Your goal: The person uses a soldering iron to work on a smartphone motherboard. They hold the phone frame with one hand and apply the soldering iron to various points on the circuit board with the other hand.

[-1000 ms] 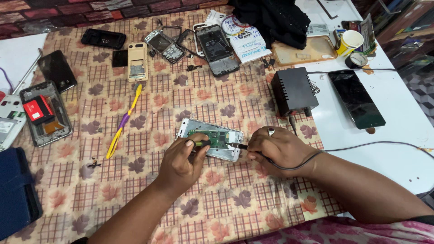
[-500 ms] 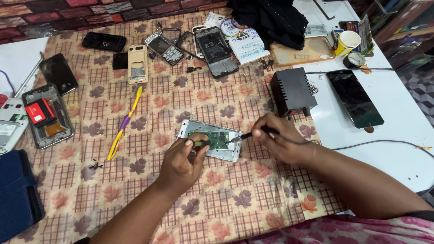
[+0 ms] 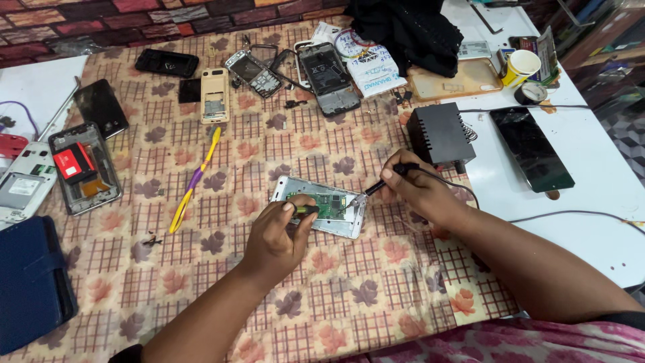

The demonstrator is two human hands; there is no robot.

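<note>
An opened phone with a green circuit board lies on the patterned cloth in the middle. My left hand rests on its near edge and pinches a small dark piece against the board. My right hand grips a black soldering iron like a pen. Its tip touches the board near the phone's right end. A thin cable runs from the iron off to the right.
A black power box stands just behind my right hand, a dark phone to its right. Several opened phones and parts lie along the back and left. Yellow and purple tools lie left of the phone. A blue case lies at front left.
My right hand has lifted and turned, so the soldering iron now slants down onto the board from the upper right. My left hand stays on the phone.
</note>
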